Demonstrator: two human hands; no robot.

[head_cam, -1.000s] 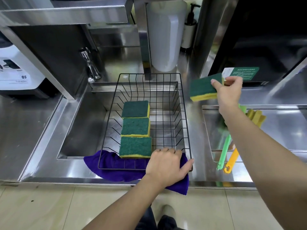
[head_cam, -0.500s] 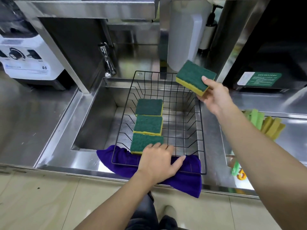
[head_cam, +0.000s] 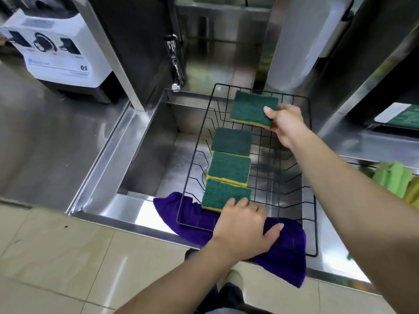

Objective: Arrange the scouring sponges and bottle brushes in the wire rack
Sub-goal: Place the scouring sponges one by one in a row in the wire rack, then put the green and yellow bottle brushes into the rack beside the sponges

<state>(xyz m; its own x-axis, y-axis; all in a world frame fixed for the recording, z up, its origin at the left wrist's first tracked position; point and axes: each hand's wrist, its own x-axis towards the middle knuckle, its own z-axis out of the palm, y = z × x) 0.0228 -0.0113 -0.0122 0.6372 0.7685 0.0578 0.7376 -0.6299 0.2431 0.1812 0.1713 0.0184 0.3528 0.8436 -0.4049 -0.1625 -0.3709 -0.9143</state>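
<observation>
A black wire rack [head_cam: 196,162] rests over the steel sink, its near end on a purple cloth [head_cam: 283,252]. Three green-and-yellow scouring sponges lie in a row down its left side: far [head_cam: 231,141], middle [head_cam: 229,167], near [head_cam: 223,194]. My right hand [head_cam: 286,123] grips a fourth sponge [head_cam: 251,108] by its right edge, held above the rack's far end, just beyond the row. My left hand [head_cam: 243,225] presses on the rack's near rim, fingers over the wire and cloth. Green and yellow brush heads [head_cam: 394,180] show at the right edge.
A steel tap [head_cam: 175,64] stands behind the sink's far left corner. A white appliance [head_cam: 54,51] sits on the left counter. A white cylinder [head_cam: 297,41] stands behind the rack. A second basin lies to the right, and tiled floor below.
My right hand has carried the fourth sponge leftward from beside the rack to above its far end and lowered it. The left hand stays on the near rim. The view has shifted left.
</observation>
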